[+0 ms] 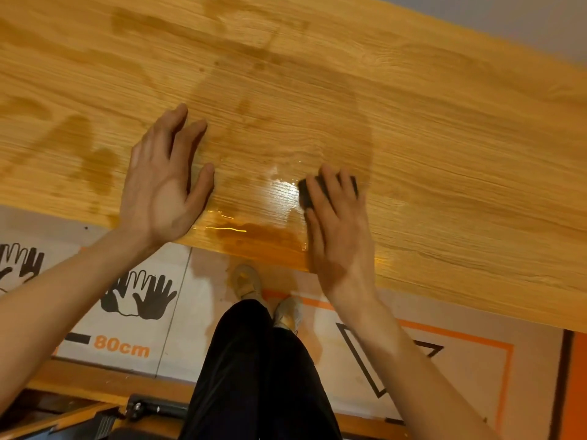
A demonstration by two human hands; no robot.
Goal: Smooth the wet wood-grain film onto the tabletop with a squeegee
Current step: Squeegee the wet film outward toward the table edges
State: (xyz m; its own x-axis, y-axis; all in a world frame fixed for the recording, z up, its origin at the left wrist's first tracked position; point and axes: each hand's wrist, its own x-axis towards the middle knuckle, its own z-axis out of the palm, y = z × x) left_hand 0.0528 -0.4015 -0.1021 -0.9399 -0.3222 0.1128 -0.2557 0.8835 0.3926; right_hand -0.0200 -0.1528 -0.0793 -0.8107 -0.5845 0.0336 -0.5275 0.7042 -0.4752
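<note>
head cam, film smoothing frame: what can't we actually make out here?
- Dark squeegee: mostly hidden under the right hand; its shape and working edge are not visible.
- Wood-grain film on the tabletop: cut off by the left, top and right frame edges, so its full extent is unknown.
- Bubbles or creases under the flat left hand: covered by the palm.
- Glossy water patch: glare hides the film surface there.

Left hand (165, 182) flat on wet wood-grain film (413, 128); right hand (336, 227) presses dark squeegee (306, 193).
</note>
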